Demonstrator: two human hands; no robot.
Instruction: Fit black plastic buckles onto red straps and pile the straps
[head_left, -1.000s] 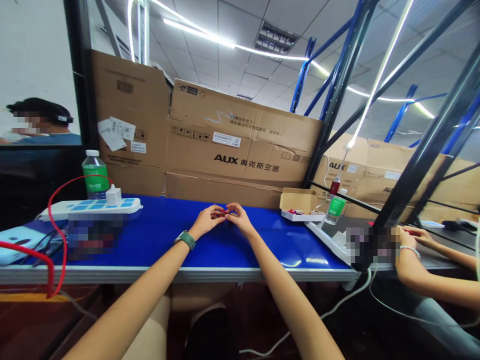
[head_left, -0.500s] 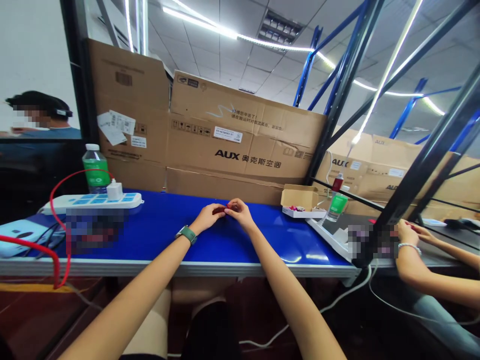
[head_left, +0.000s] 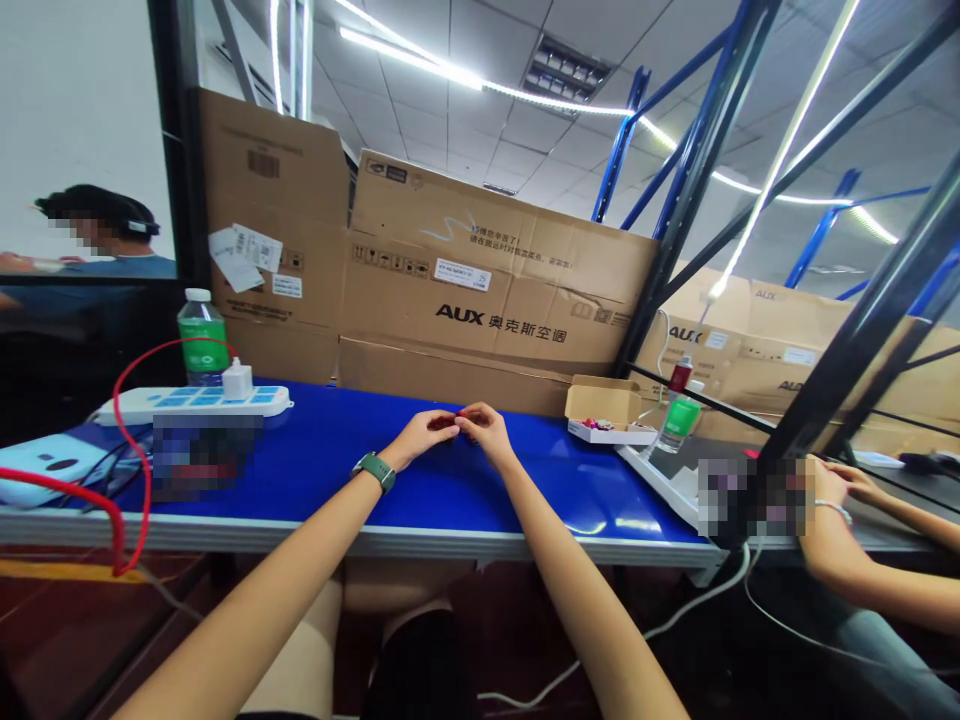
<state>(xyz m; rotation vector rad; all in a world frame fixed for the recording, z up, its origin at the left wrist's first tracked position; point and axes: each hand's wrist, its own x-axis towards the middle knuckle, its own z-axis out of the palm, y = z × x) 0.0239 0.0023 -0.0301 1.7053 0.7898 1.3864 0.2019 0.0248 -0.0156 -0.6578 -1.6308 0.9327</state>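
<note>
My left hand [head_left: 426, 436], with a green-banded watch [head_left: 374, 470] on the wrist, and my right hand [head_left: 485, 431] meet fingertip to fingertip just over the blue tabletop [head_left: 330, 460]. Both hands are closed in a pinch. Between the fingertips shows a small dark red piece [head_left: 460, 413]; it is too small and too covered by the fingers for me to tell its kind. Back and to the right of my hands stands an open cardboard box [head_left: 604, 405] with small red and pale pieces inside.
At left lie a white power strip [head_left: 120, 405], a light blue phone [head_left: 37, 480] and a red cable [head_left: 120, 540], with a green-labelled bottle [head_left: 203, 335] behind. Large cardboard [head_left: 495, 280] walls the back. At right, beyond a dark post [head_left: 795, 420], are another person's hands [head_left: 829, 490].
The whole view has shifted slightly, so things sit a little further right and lower. My hands stay together at the same spot over the table, with fingers barely changed.
</note>
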